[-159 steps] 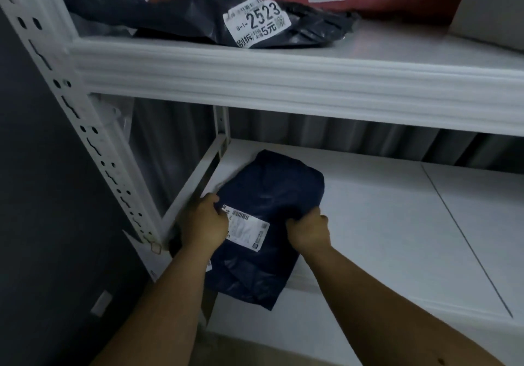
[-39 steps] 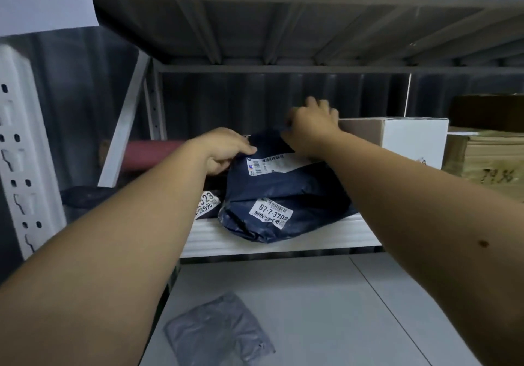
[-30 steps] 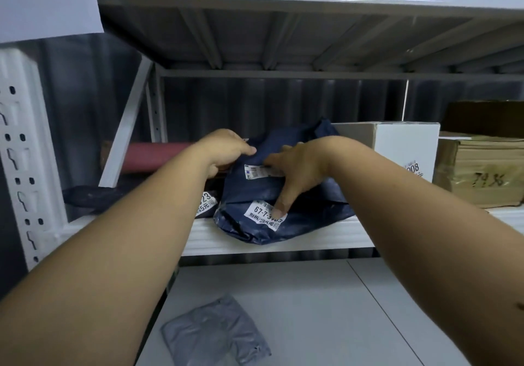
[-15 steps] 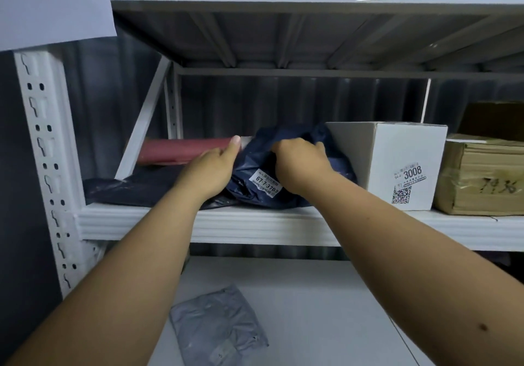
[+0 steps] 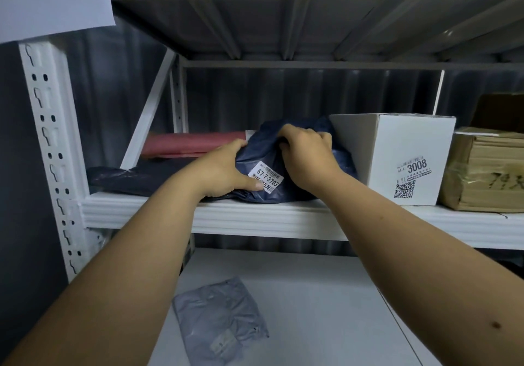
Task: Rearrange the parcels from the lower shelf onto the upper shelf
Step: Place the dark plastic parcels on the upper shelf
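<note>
A dark blue parcel bag [image 5: 259, 150] with a white label reading 67-7-3703 rests on the upper shelf [image 5: 255, 215], beside a white box. My left hand [image 5: 226, 170] grips its left side, thumb pressing near the label. My right hand [image 5: 307, 153] clutches its crumpled top. On the lower shelf [image 5: 326, 294] lies a flat grey parcel bag [image 5: 218, 314], untouched.
On the upper shelf, a black bag [image 5: 136, 177] and a red parcel [image 5: 192, 144] lie left of the blue one; a white box marked 3008 [image 5: 397, 155] and a taped brown carton [image 5: 490, 170] stand to its right. A white perforated upright [image 5: 51, 144] frames the left side.
Since the earliest frame the blue parcel has gone from the lower shelf up onto the upper one. In the last second both hands pushed it further back and shifted their grip on it.
</note>
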